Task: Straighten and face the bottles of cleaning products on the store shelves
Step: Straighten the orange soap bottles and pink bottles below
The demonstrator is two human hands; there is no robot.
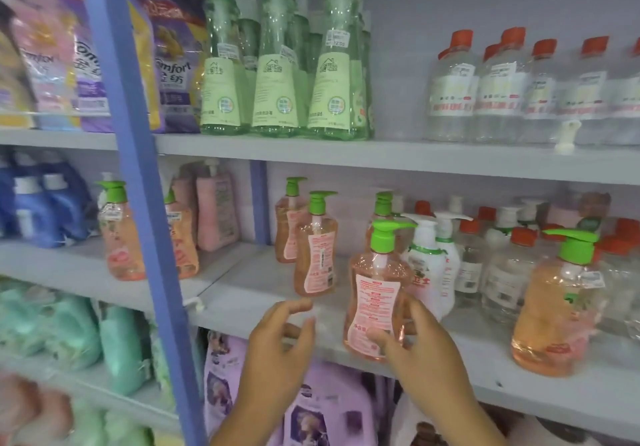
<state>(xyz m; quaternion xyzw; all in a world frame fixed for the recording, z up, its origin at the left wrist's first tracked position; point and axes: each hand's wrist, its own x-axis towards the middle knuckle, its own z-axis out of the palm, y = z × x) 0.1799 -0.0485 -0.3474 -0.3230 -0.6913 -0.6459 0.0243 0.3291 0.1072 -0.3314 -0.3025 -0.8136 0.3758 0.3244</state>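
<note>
Right hand (420,345) is gripping a pink bottle (375,302) on the shelf (519,373); left hand (277,345), at 9 o'clock, is hovering open (turn it squarely, label out).

Head cam, close, facing shelves (346,155)

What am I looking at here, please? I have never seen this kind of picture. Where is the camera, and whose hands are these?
There is no machine. One camera sits on a person's head and looks forward and down, so you see that person's own two hands before store shelves. The right hand grips a pink pump bottle with a green pump, which stands at the front of the middle shelf; its label of small print faces the camera. The left hand is beside it, fingers relaxed, holding nothing. More pump bottles stand behind and to the right. Tall green bottles stand on the shelf above.
</note>
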